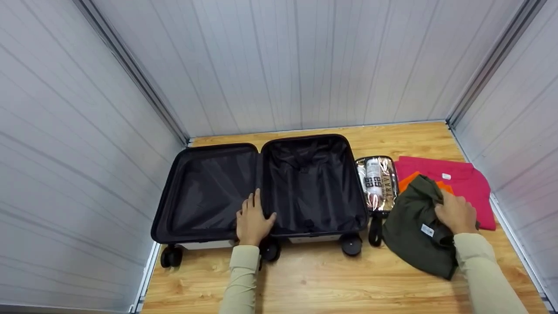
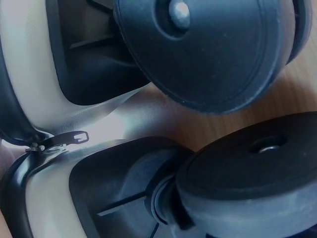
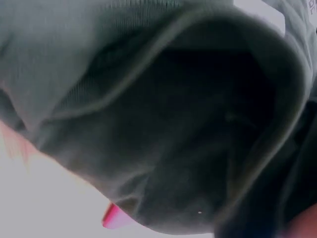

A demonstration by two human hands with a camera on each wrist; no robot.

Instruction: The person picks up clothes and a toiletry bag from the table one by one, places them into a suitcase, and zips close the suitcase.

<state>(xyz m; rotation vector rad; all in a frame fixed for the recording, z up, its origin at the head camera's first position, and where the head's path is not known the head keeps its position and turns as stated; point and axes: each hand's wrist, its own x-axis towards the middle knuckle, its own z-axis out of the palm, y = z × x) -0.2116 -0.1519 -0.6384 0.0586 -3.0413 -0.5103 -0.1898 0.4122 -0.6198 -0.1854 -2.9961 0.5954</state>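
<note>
right hand [image 1: 457, 214] grips green garment [image 1: 405, 226], narrow gap from suitcase [image 1: 314, 196]; left hand [image 1: 253, 222] spread on middle edge

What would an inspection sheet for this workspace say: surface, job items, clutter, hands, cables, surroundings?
Surface: wood-look floor.
Job's things: suitcase lying open; clear pouch right of it; dark green garment in use; orange cloth on a pink garment.
Clutter: nothing seen.
Hands: left hand rests at the suitcase's near middle; right hand grips the dark green garment.
Cables: nothing seen.
Surroundings: pale panel walls.
</note>
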